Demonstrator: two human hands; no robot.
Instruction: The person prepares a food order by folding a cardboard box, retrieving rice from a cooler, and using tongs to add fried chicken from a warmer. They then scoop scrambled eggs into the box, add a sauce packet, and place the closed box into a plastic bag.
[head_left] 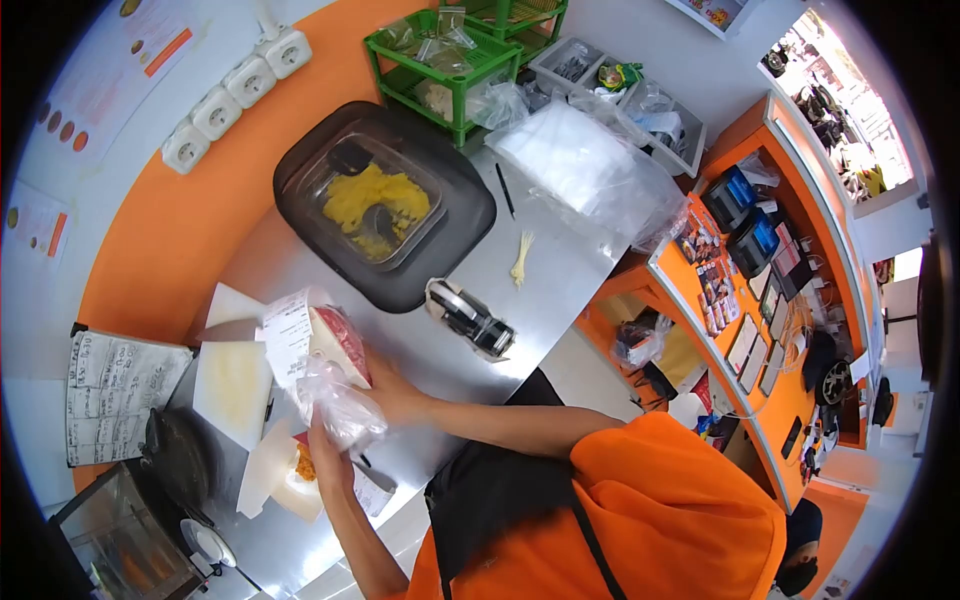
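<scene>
My left hand [328, 447] closes on the gathered lower part of a clear plastic bag [345, 410]. Inside the bag is a white and red food box [338, 345], and a printed receipt [288, 335] lies against its side. My right hand [393, 388] grips the box and bag from the right, its fingers partly hidden behind them. Below the bag sits an open white carton [293, 497] with orange-yellow food inside. To the left are pale cartons [235, 388]. A black and silver tape dispenser [470, 320] stands on the metal table to the right.
A dark tray [470, 225] holds a clear container [428, 235] of yellow crumbly food. Near it lie a black pen [505, 190] and a pale bundle [521, 258]. Plastic bags [570, 150], a green rack [470, 85] and an orange counter [735, 385] stand beyond.
</scene>
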